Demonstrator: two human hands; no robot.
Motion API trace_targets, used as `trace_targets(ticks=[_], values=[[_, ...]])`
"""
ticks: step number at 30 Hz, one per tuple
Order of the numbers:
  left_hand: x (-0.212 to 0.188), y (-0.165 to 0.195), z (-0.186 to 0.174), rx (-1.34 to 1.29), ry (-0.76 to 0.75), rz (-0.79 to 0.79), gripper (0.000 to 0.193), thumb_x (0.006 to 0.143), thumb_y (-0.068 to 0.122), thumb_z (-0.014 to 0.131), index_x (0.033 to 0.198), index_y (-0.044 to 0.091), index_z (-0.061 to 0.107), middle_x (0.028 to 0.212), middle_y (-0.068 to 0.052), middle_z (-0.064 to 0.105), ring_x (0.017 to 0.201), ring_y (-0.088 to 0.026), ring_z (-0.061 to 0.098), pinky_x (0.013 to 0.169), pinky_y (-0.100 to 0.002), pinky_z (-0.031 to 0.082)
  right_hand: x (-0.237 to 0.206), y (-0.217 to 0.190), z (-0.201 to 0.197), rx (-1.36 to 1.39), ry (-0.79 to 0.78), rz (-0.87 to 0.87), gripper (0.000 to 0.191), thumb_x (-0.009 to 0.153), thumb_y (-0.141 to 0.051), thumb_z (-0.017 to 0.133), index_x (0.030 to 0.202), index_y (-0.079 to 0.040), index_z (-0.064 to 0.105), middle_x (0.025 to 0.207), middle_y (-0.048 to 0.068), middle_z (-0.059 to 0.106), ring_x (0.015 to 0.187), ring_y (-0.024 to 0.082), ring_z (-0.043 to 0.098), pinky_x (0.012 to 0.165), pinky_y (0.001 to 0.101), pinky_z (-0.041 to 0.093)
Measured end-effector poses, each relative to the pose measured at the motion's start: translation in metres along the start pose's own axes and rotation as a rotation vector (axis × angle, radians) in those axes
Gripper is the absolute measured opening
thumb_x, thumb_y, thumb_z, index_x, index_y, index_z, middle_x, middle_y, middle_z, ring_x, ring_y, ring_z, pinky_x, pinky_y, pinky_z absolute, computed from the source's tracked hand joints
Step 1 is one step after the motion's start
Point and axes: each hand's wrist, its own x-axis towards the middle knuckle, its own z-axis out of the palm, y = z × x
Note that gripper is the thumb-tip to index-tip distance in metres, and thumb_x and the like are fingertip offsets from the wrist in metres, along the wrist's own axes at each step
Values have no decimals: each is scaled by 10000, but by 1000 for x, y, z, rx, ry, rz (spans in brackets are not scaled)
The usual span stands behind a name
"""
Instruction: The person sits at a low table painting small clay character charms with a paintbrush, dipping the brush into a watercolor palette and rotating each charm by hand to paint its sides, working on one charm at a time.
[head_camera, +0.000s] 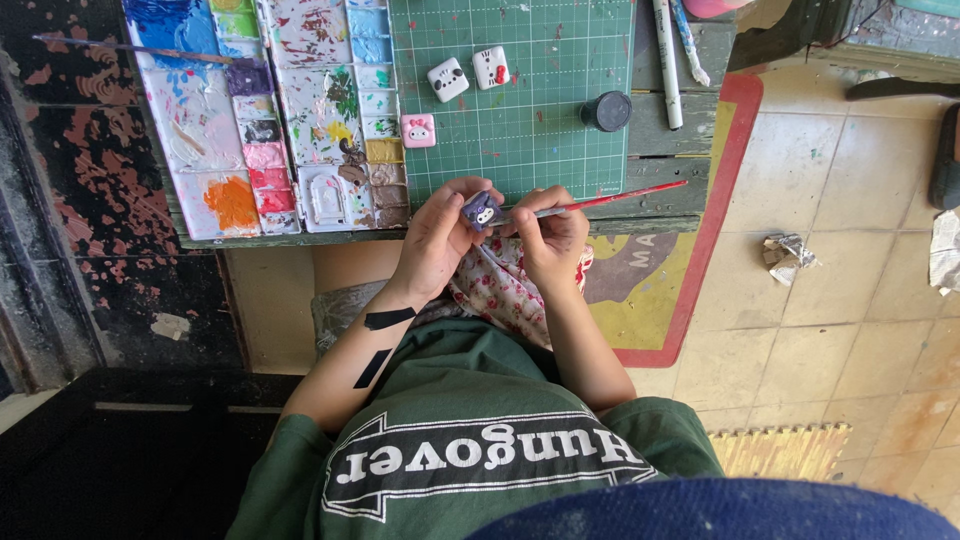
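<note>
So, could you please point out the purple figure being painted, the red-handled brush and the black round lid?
purple figure (483, 210), head view, on its painted face.
red-handled brush (625, 197), head view, mid-handle.
black round lid (607, 110), head view, centre of its top.

No packages, labels, signs or screens show on the table or floor.

left arm: bare forearm angled up toward the middle, wrist bent
left hand (437, 238): fingers curled, pinching closed
right hand (553, 235): fingers bunched in a pen grip, beside the left
</note>
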Motion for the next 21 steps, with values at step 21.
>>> trace_targets(ticks=[21], values=[[-9, 3, -10, -22, -10, -3, 339, 1163, 264, 440, 1422, 65, 529, 1328, -87, 608, 1089, -104, 563, 937, -286, 458, -7, 5, 9, -22, 39, -8, 128, 1068, -71, 640, 1022, -9, 537, 886, 92, 653, 764, 131, 643, 723, 267, 551]])
